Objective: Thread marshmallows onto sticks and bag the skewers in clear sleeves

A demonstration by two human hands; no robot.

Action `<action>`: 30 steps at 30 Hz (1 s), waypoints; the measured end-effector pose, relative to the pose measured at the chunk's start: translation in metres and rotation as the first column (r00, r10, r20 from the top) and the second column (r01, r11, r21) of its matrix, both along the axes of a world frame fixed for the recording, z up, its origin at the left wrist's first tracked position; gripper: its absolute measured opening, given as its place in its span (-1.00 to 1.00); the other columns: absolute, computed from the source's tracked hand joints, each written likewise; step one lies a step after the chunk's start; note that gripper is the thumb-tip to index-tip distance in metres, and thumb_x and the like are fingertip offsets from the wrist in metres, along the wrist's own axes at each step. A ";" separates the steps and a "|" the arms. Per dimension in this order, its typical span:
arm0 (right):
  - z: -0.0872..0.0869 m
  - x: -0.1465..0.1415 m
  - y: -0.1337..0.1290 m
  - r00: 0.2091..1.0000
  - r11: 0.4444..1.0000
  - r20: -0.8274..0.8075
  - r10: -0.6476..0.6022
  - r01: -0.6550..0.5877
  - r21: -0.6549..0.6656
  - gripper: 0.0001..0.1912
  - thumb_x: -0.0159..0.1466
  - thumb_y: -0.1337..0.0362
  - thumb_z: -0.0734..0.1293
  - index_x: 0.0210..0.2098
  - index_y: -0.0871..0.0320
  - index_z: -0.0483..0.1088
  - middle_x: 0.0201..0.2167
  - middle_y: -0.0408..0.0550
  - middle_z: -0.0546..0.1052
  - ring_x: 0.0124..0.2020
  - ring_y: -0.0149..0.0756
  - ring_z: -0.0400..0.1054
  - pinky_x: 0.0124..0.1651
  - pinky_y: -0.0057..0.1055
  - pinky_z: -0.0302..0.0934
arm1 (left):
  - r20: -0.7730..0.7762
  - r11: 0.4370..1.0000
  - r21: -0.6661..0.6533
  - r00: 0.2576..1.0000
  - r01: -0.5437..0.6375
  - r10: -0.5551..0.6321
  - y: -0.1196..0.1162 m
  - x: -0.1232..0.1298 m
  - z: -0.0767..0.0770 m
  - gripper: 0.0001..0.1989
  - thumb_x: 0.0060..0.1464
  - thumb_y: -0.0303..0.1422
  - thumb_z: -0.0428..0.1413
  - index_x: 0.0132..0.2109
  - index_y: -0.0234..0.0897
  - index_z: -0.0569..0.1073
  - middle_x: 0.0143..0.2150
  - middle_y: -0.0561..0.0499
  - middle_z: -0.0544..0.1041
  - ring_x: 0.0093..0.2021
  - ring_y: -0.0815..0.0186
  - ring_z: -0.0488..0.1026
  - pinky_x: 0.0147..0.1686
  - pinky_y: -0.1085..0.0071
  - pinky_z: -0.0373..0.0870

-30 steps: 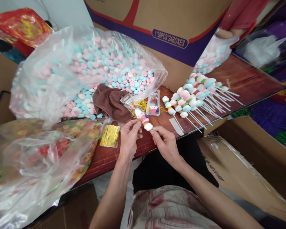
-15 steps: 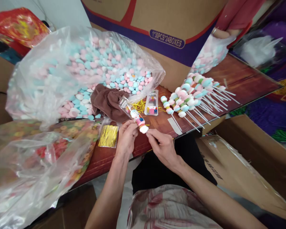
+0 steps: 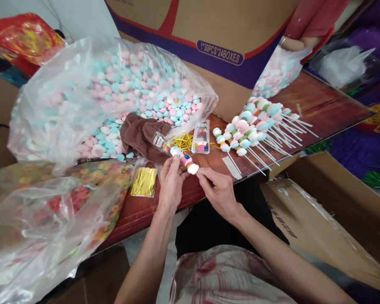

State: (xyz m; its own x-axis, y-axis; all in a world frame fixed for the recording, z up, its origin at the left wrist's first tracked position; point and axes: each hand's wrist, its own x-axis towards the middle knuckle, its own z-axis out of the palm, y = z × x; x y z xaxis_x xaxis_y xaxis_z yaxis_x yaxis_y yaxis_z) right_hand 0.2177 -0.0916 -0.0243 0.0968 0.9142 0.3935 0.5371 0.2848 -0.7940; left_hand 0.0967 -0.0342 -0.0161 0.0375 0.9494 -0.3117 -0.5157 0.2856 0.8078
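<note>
A marshmallow skewer (image 3: 186, 160) in a clear printed wrapper is held at a slant over the table's front edge. Its pieces are white, pink and orange, and the loose top of the wrapper points up and left. My left hand (image 3: 172, 179) is closed around its side, thumb on the upper part. With fingertips pinched at its lower end, just past the white marshmallow, my right hand (image 3: 218, 189) grips it; the stick there is mostly hidden by the fingers. Right behind lie a flat stack of printed wrappers (image 3: 201, 137) and loose gold twist ties (image 3: 183, 141).
Several bare marshmallow skewers (image 3: 251, 122) lie piled at the right. A big bag of marshmallows (image 3: 120, 88) stands behind a brown cloth (image 3: 144, 135). Left are a gold-tie packet (image 3: 143, 181) and a gummy-candy bag (image 3: 66, 202). Another person's hand (image 3: 293, 43) is behind the large carton (image 3: 190, 25).
My left hand has slid slightly right and up along the skewer, its thumb now on the wrapper. The wrapper's top has tipped a little left. My right hand keeps its pinch.
</note>
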 end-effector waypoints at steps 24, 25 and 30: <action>-0.005 -0.007 -0.003 0.997 0.999 0.068 -0.027 0.025 0.024 -0.63 0.40 0.36 0.19 0.17 0.13 0.36 -0.03 0.04 0.61 -0.18 -0.29 0.56 -0.08 -0.41 0.40 | 0.272 0.955 -0.095 0.930 0.282 -0.247 0.001 0.007 0.004 -0.69 0.18 -0.09 0.14 -0.23 -0.27 0.48 -0.15 -0.12 0.60 0.07 0.11 0.50 0.03 0.17 0.46; -0.005 -0.008 -0.003 0.998 0.999 0.070 -0.007 0.005 0.035 -0.61 0.40 0.37 0.18 0.18 0.14 0.37 0.01 0.05 0.59 -0.12 -0.27 0.55 -0.02 -0.40 0.40 | 0.269 0.955 -0.091 0.930 0.282 -0.249 0.001 0.007 0.004 -0.69 0.17 -0.08 0.14 -0.24 -0.26 0.48 -0.14 -0.12 0.59 0.08 0.10 0.50 0.03 0.16 0.45; -0.010 -0.009 -0.003 0.993 0.998 0.104 0.059 -0.060 0.013 -0.56 0.40 0.41 0.14 0.24 0.15 0.35 0.03 0.07 0.58 -0.05 -0.26 0.53 0.03 -0.36 0.41 | 0.227 0.946 -0.105 0.934 0.307 -0.278 0.000 0.007 0.004 -0.61 0.15 0.03 0.10 -0.25 -0.24 0.49 -0.15 -0.14 0.58 0.11 0.01 0.47 0.02 0.06 0.44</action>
State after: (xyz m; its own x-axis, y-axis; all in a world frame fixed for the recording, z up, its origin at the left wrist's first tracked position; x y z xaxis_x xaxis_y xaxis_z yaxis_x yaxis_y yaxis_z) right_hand 0.2090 -0.0946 -0.0347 0.0005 0.9108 0.4129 0.5979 0.3307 -0.7302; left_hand 0.1036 -0.0342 -0.0119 0.3842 0.8356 -0.3927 -0.5436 0.5485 0.6353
